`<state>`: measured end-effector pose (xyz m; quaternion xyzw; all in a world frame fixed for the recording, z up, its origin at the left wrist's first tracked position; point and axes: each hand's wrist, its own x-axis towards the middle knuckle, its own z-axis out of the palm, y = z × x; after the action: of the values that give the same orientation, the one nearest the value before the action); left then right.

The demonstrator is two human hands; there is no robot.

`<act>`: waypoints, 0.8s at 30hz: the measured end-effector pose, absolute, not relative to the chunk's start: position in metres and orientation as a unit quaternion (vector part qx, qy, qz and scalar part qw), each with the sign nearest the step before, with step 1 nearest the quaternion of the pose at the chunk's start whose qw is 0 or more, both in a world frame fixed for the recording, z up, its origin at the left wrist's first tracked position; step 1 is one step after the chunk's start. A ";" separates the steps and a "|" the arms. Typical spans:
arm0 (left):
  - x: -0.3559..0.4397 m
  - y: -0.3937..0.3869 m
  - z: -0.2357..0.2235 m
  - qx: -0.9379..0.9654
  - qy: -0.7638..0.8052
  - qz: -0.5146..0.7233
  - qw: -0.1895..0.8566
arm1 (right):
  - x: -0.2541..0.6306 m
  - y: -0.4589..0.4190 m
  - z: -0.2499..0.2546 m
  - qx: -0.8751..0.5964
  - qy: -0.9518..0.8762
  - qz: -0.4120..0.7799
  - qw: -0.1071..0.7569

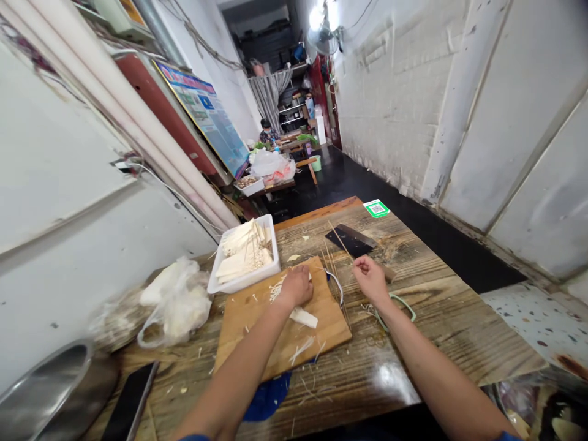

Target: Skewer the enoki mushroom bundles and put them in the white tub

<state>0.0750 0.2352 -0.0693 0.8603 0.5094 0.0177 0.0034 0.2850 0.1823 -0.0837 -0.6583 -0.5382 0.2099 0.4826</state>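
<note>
My left hand rests closed on the wooden cutting board, pressing on a bunch of thin white enoki mushrooms. A white mushroom piece lies just below that hand. My right hand is closed in a pinch around a thin bamboo skewer that points up and to the left. Several more skewers lie between the two hands. A cleaver lies flat on the table beyond my right hand.
A white tray holding skewered white food stands behind the board. Plastic bags lie at the left, with a metal bowl and a phone nearer me. A green QR sticker marks the far table edge. A person sits far back.
</note>
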 end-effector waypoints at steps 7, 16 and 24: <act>0.070 0.246 -0.079 0.840 0.534 0.067 0.065 | 0.280 0.170 -0.076 -0.571 -0.574 0.222 0.543; 0.037 0.265 -0.040 0.781 0.498 0.256 0.276 | 0.276 0.169 -0.083 -0.554 -0.603 0.192 0.542; -0.009 0.220 0.010 0.644 0.394 0.435 0.491 | 0.257 0.144 -0.049 -0.458 -0.717 0.168 0.498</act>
<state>-0.0092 0.2202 0.0102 0.6435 0.3942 0.4351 0.4910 0.2569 0.1442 -0.0488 -0.4583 -0.7169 0.1678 0.4979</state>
